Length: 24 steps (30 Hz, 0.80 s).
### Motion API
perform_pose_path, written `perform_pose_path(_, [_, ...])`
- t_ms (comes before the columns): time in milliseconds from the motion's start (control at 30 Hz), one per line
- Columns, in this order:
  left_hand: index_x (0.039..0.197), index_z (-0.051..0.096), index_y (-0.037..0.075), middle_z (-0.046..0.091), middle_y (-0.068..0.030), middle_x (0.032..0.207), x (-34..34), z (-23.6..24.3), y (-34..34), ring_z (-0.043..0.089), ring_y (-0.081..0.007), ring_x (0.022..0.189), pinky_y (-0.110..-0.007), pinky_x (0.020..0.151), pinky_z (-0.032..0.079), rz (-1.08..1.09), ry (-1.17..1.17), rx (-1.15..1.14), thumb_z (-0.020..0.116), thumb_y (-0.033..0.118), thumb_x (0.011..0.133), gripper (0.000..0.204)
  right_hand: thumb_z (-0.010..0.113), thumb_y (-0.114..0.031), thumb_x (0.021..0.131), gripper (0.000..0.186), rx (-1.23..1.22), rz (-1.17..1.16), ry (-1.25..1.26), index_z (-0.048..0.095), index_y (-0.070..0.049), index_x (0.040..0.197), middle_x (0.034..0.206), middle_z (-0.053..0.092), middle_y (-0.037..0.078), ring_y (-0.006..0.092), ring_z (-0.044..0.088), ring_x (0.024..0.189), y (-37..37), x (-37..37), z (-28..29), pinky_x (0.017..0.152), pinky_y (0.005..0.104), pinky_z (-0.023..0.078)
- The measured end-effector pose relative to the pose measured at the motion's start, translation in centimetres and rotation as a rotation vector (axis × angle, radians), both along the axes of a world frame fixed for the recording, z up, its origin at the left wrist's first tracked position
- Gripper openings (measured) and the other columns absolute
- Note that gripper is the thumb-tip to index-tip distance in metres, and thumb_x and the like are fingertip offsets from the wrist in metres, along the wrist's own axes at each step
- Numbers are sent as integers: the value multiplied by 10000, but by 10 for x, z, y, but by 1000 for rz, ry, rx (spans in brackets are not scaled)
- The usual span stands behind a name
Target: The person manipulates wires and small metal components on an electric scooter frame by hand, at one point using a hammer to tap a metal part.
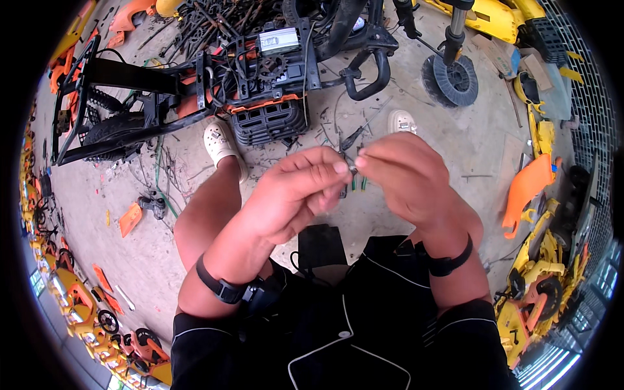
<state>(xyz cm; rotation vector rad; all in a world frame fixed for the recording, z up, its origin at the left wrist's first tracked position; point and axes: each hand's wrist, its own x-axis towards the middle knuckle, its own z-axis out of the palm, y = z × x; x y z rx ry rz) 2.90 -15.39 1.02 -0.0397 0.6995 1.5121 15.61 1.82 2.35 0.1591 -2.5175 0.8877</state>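
Note:
In front of my lap, the fingertips of both hands meet at a small grey piece (352, 169), too small and covered to name. My left hand (286, 188) is closed, pinching it between thumb and fingers. From the other side my right hand (409, 175) pinches the same spot, its other fingers curled under. On the floor just beyond my fingers lies a dark pointed tool (351, 138). Green-tipped handles or wires (355, 185) show below the hands, partly hidden. Ahead of me rests a stripped black vehicle frame (195, 78) with cables, a wheel and a slotted black box (268, 123).
A loose wheel (450, 81) stands at the far right. Long dark metal parts (214, 29) are heaped behind the frame. A power drill (153, 206) and an orange panel (130, 220) lie on the left floor. Yellow and orange body parts (528, 192) line the right side.

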Motion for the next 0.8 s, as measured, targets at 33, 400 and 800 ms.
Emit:
perform_pose_path(33, [934, 610, 22, 569, 9, 801, 0, 1, 0, 484, -72, 679, -226, 620, 403, 14, 264, -28, 609, 113, 962, 95, 657, -27, 876, 187, -233, -36, -74, 663, -23, 1063, 920, 651, 82, 179, 639, 826, -3, 0, -4, 699, 304, 518])
perform_pose_path(400, [976, 656, 60, 617, -68, 869, -14, -2, -2, 581, -245, 764, -334, 630, 477, 102, 2128, 270, 729, -17, 704, 292, 583, -255, 978, 249, -1539, -216, -904, 622, -9, 987, 813, 621, 54, 119, 593, 705, -2, -2, 18, 601, 256, 479])
perform_pose_path(800, [916, 624, 0, 509, 17, 687, 20, -2, -4, 404, -74, 590, -229, 544, 329, 83, -131, 80, 603, 82, 937, 87, 705, -39, 832, 188, 114, -6, 155, 671, -19, 1015, 987, 645, 109, 251, 634, 856, -1, 8, 2, 765, 320, 508])
